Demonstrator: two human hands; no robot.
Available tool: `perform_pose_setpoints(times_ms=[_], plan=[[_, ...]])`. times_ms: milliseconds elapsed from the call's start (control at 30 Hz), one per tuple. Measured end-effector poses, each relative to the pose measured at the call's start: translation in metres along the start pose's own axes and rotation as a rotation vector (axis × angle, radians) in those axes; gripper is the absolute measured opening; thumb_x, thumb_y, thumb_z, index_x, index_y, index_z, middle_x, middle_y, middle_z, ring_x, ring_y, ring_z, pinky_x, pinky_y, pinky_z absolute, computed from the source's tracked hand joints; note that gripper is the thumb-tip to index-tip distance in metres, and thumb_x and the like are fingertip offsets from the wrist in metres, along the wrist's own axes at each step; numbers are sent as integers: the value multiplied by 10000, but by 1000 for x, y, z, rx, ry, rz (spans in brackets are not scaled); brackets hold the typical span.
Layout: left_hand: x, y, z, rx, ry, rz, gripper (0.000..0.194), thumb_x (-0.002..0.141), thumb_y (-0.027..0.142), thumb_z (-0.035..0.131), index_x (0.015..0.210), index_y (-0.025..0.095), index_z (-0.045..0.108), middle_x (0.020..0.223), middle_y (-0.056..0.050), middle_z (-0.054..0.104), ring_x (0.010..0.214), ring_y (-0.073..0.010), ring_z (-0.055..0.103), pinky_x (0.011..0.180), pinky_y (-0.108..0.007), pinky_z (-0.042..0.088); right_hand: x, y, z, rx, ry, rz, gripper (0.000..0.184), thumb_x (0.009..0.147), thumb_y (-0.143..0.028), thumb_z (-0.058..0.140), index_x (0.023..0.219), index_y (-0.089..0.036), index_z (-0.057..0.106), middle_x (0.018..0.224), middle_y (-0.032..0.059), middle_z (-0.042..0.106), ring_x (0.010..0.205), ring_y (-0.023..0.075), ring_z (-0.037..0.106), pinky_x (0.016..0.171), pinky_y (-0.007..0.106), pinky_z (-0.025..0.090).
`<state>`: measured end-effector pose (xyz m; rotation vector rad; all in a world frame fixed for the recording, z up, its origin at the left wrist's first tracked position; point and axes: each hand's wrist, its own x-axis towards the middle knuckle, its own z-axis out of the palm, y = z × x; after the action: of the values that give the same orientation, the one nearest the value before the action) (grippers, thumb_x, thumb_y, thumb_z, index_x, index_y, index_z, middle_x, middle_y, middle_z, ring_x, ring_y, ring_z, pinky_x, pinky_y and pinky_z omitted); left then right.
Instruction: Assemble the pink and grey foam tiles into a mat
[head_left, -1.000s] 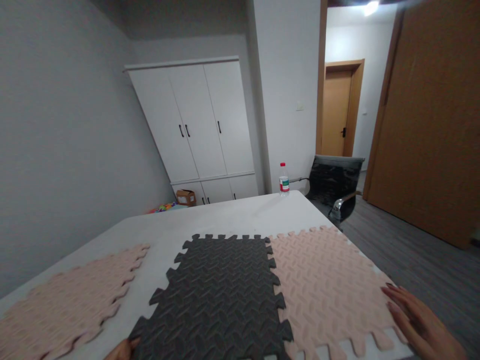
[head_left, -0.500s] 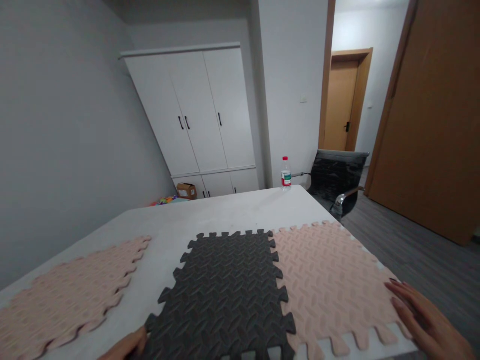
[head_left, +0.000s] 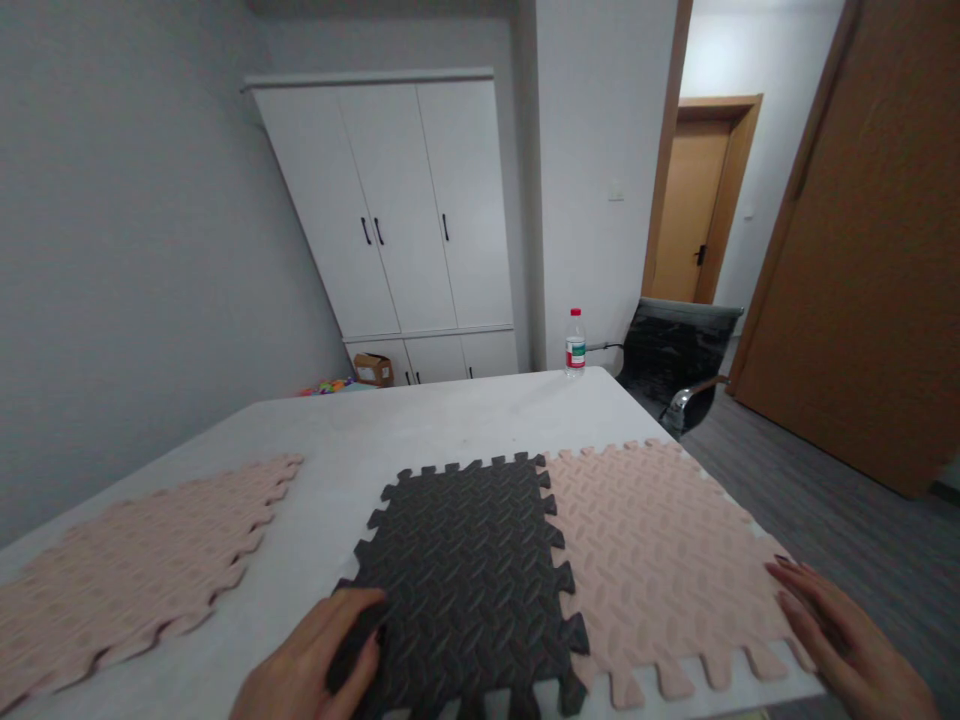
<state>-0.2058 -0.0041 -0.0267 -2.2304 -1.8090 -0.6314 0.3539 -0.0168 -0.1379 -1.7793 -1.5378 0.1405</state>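
Note:
A black foam puzzle mat lies flat on the table, its right edge against a pink foam puzzle mat. Their tabs meet along that seam. My left hand rests on the near left edge of the black mat, thumb and index finger apart, the other fingers partly hidden. At the right edge of the pink mat, my right hand lies with its fingers stretched out, touching the mat near its corner. A second pink foam mat lies separately on the left.
The white table carries a plastic bottle with a red cap at its far right corner. Beyond stand a black chair, a white cabinet and a cardboard box. Colourful items sit past the far left edge.
My left hand has come further into view, moving up and right onto the black mat's edge. The right hand stays at the pink mat's edge. The view has shifted slightly.

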Motion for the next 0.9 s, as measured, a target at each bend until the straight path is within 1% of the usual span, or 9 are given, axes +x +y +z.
perform_pose_setpoints(times_ms=[200, 333, 467, 567, 633, 700, 767, 833, 900], plan=[[18, 103, 45, 103, 57, 417, 492, 791, 337, 529, 1270, 231, 495, 1267, -14, 577, 1102, -190, 581, 861, -299, 538, 2, 3, -1, 4, -39, 25, 450, 828, -523, 448, 1189, -273, 547, 1303, 40, 518, 1249, 265, 416, 1062, 487, 317], [20, 149, 76, 115, 130, 434, 498, 814, 398, 495, 1269, 196, 512, 1307, -36, 529, 1134, -260, 555, 851, -372, 537, 2, -3, -2, -28, -47, 34, 454, 830, -531, 436, 1178, -269, 562, 1303, 46, 520, 1235, 271, 435, 1053, 490, 330], [19, 160, 89, 56, 160, 382, 531, 836, 471, 446, 1305, 223, 478, 1351, -20, 480, 1166, -264, 526, 882, -393, 496, 2, -1, -4, -83, -42, 32, 476, 819, -566, 425, 1166, -278, 578, 1288, 33, 538, 1203, 276, 474, 1009, 472, 394], [18, 156, 89, 24, 160, 371, 540, 839, 491, 429, 1315, 238, 466, 1354, -17, 481, 1179, -264, 513, 895, -408, 475, 10, 3, -12, -173, -105, 28, 470, 806, -589, 440, 1135, -293, 597, 1214, 25, 595, 1099, 263, 561, 924, 429, 476], [17, 153, 87, 13, 115, 374, 523, 851, 456, 427, 1331, 250, 443, 1374, -6, 460, 1197, -259, 496, 910, -406, 463, 24, -6, -18, -264, -154, 11, 433, 807, -586, 441, 1062, -292, 630, 1114, 26, 647, 999, 260, 613, 853, 415, 510], [17, 152, 84, 7, 64, 365, 499, 863, 403, 425, 1344, 265, 421, 1388, 12, 443, 1209, -249, 484, 925, -398, 453, 45, -33, -21, -334, -131, -29, 417, 828, -566, 411, 1027, -280, 639, 1072, 35, 660, 945, 267, 629, 823, 427, 514], [17, 153, 83, 4, 47, 346, 475, 869, 375, 424, 1333, 274, 435, 1375, 23, 461, 1199, -244, 493, 924, -395, 451, 69, -79, -14, -322, -56, -107, 431, 863, -524, 367, 1131, -269, 588, 1168, 41, 614, 993, 267, 610, 864, 441, 493], [17, 154, 82, 7, 53, 335, 460, 870, 377, 420, 1317, 276, 455, 1358, 27, 483, 1188, -241, 503, 916, -398, 453, 92, -135, 6, -202, -80, -282, 460, 889, -481, 358, 1257, -243, 496, 1291, 41, 533, 1157, 243, 517, 978, 418, 425], [17, 154, 83, 14, 64, 328, 456, 869, 394, 417, 1307, 277, 464, 1351, 32, 492, 1190, -238, 501, 911, -403, 452, 112, -190, 39, -76, -165, -469, 485, 923, -452, 292, 1316, -206, 436, 1379, 47, 446, 1279, 204, 387, 1066, 404, 323]])
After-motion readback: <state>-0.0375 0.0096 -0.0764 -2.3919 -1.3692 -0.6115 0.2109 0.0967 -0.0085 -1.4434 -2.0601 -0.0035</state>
